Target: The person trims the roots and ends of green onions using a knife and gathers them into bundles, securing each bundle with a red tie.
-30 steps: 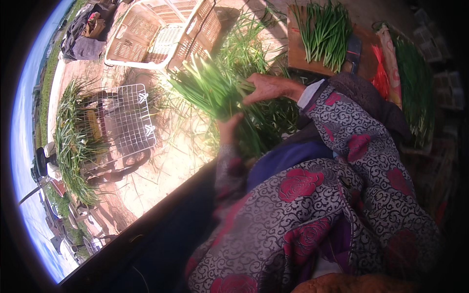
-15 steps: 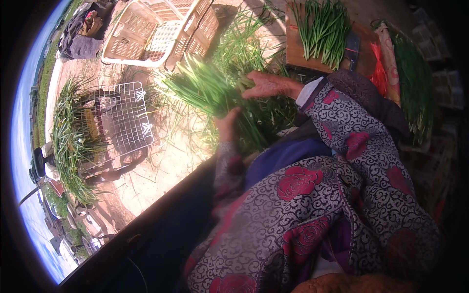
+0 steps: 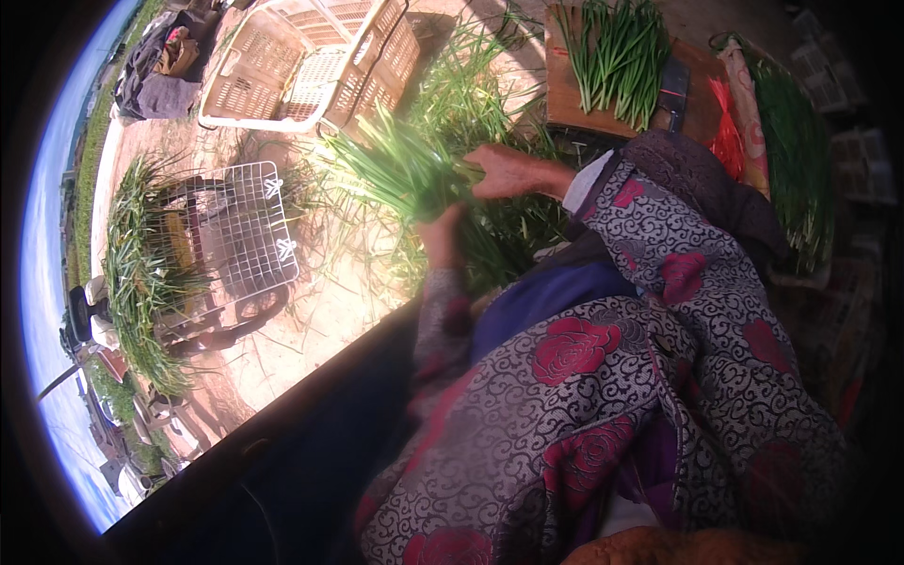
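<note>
My left hand [image 3: 441, 235] is closed round a bunch of green chives [image 3: 400, 169], holding it at mid-length. The pale ends fan toward the upper left, and the darker leaves hang down past my wrist into shadow. Close on the bunch's right side, my right hand [image 3: 508, 172] has its fingers pinched on a few chive leaves at the edge; motion smears the fingertips. Beneath both hands lies a heap of loose green and yellowish leaves [image 3: 466, 104].
A cream plastic crate [image 3: 325, 89] stands at the far side. To the left, grass-like leaves [image 3: 146, 273] hang over a white wire rack [image 3: 250, 221]. At the upper right, neat chives [image 3: 617, 61] lie on a brown board [image 3: 574, 104] beside red ties [image 3: 725, 127] and a dark-green pile [image 3: 796, 160].
My right hand has moved slightly left, up against the bunch. The bunch has shifted a little to the right in my left hand's grip.
</note>
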The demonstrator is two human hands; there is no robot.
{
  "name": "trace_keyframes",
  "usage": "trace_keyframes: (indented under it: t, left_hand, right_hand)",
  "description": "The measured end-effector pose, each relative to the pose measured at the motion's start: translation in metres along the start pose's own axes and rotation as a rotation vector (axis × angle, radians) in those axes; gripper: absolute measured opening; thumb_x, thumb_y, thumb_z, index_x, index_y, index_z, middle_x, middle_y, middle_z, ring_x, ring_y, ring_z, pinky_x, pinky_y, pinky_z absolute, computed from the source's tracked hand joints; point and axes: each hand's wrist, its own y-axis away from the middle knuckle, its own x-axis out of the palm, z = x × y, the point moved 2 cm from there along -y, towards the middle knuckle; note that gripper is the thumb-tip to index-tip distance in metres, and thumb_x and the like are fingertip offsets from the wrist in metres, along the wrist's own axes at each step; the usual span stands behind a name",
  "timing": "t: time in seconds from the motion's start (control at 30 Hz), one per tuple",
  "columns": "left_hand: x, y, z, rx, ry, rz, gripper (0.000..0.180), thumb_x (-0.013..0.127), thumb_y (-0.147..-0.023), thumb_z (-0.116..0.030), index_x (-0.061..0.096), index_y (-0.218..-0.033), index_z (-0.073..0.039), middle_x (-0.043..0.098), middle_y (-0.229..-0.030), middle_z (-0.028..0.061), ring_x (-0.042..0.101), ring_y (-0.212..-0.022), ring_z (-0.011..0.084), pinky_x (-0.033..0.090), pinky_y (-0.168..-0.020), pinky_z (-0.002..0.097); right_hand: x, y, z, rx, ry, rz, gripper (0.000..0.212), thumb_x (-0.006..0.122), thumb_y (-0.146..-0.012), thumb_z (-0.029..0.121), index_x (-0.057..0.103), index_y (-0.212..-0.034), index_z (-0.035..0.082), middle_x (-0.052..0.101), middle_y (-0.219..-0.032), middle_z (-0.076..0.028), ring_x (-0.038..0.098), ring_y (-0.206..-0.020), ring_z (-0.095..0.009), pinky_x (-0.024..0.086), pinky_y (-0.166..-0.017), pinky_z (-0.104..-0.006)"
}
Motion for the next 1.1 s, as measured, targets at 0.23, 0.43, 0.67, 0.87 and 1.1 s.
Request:
trace_keyframes:
  t: [0.23,0.43,0.67,0.87,1.1]
  left_hand:
    - [0.009,0.004,-0.008,-0.004,0.028,-0.007,0.051,0.062,-0.076,0.004,0.057,-0.126,0.0,0.066,-0.101,0.0093,0.064,-0.081,0.0193,0.054,-0.069,0.0295]
    - [-0.001,-0.007,0.006,-0.047,0.082,0.072,0.041,0.062,-0.078,0.005,0.058,-0.119,0.003,0.068,-0.099,0.0114,0.069,-0.081,0.024,0.06,-0.073,0.0347]
    - [-0.001,-0.008,0.01,0.024,0.146,0.103,0.046,0.062,-0.078,0.005,0.055,-0.123,0.003,0.067,-0.102,0.0126,0.069,-0.081,0.0255,0.06,-0.072,0.0351]
    - [-0.002,0.001,-0.001,-0.069,0.131,0.024,0.035,0.065,-0.077,0.001,0.06,-0.112,0.004,0.067,-0.091,0.0111,0.068,-0.074,0.0242,0.059,-0.067,0.0349]
    - [0.006,0.029,-0.051,-0.135,0.169,-0.03,0.031,0.069,-0.076,-0.006,0.065,-0.104,0.007,0.071,-0.088,0.0123,0.069,-0.075,0.0234,0.058,-0.069,0.0348]
  right_hand:
    - [0.002,0.001,-0.007,-0.141,0.0,-0.134,0.027,0.064,-0.074,0.022,0.06,-0.086,-0.002,0.062,-0.072,-0.022,0.064,-0.067,-0.038,0.048,-0.063,-0.0473]
    - [-0.001,0.004,-0.003,-0.153,0.064,-0.122,0.029,0.065,-0.075,0.025,0.058,-0.088,0.0,0.063,-0.075,-0.022,0.064,-0.072,-0.04,0.048,-0.066,-0.0475]
    - [0.003,0.01,0.007,-0.135,0.103,-0.062,0.035,0.066,-0.073,0.026,0.059,-0.098,0.002,0.066,-0.083,-0.022,0.065,-0.081,-0.042,0.049,-0.07,-0.0496]
    - [-0.001,0.001,-0.021,-0.009,0.233,-0.068,0.042,0.067,-0.074,0.02,0.057,-0.11,0.001,0.067,-0.095,-0.026,0.066,-0.093,-0.042,0.049,-0.078,-0.05]
    - [-0.043,-0.002,-0.046,-0.006,0.134,-0.189,0.058,0.074,-0.073,0.017,0.053,-0.122,-0.006,0.068,-0.099,-0.022,0.066,-0.093,-0.037,0.051,-0.082,-0.0451]
